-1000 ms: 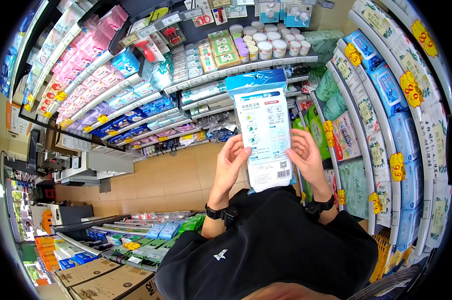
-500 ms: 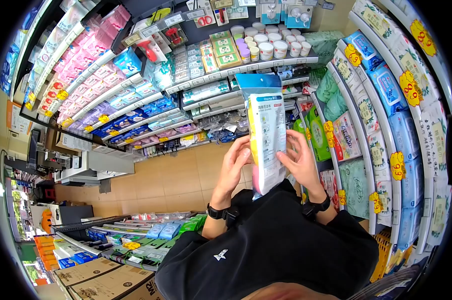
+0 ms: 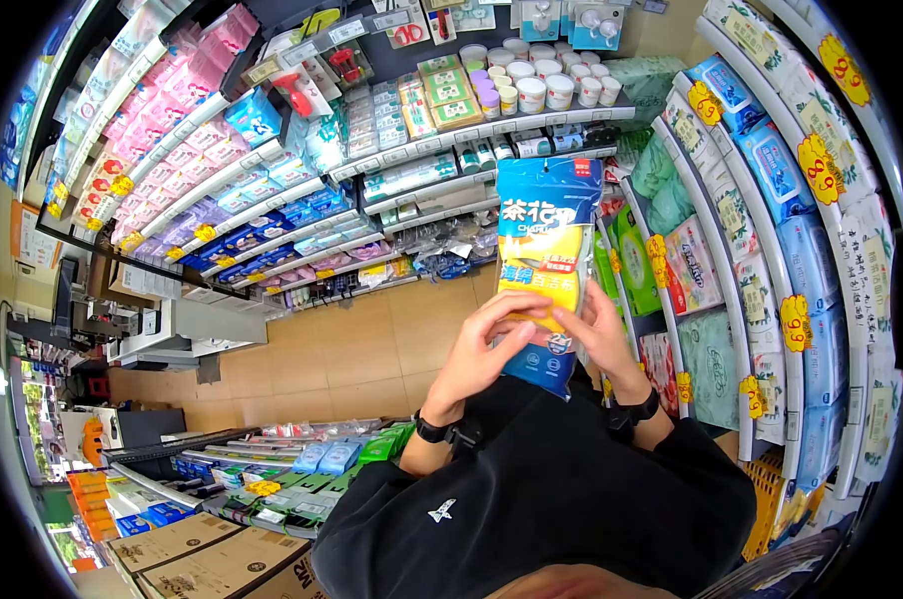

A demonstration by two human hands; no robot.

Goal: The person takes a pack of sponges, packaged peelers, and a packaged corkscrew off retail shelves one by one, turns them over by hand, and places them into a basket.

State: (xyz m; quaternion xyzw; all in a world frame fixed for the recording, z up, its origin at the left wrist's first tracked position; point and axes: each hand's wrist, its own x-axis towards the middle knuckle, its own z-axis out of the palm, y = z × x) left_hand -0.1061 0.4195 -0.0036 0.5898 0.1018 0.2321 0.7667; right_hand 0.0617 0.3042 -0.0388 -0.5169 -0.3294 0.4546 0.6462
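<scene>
Package point(image 3: 551, 252) in both hands, out in front of the chest, printed side to the camera: blue top band, yellow middle, darker blue bottom (large characters on it, small print too tiny to read). Stands roughly upright in view, tipped a bit at the bottom.

Right hand point(image 3: 603, 341): grip closed on the package's lower right edge, thumb on the front, other fingers partly hidden. Left hand point(image 3: 483, 349): fingers laid across the lower front from the left, thumb bent below them; touching, but can't tell if that grip is closed around the edge. Hands are near each other, package between.

Dark strap point(image 3: 431, 429) on left wrist, another dark band point(image 3: 635, 410) on right. Black shirt point(image 3: 531, 479) just below the package, small white logo on it.

Around: shop aisle. Beyond the package, a shelf with white tubs point(image 3: 533, 95) and green-labelled packs point(image 3: 449, 100); red scissors point(image 3: 407, 36) hang above. Pink packs point(image 3: 177, 90) upper left. Right side, blue packs point(image 3: 771, 165) on curved-looking shelves (wide lens), yellow price tags point(image 3: 795, 321) on the edges. Tiled floor point(image 3: 336, 364) to the left, cardboard boxes point(image 3: 207, 559) lower left.
</scene>
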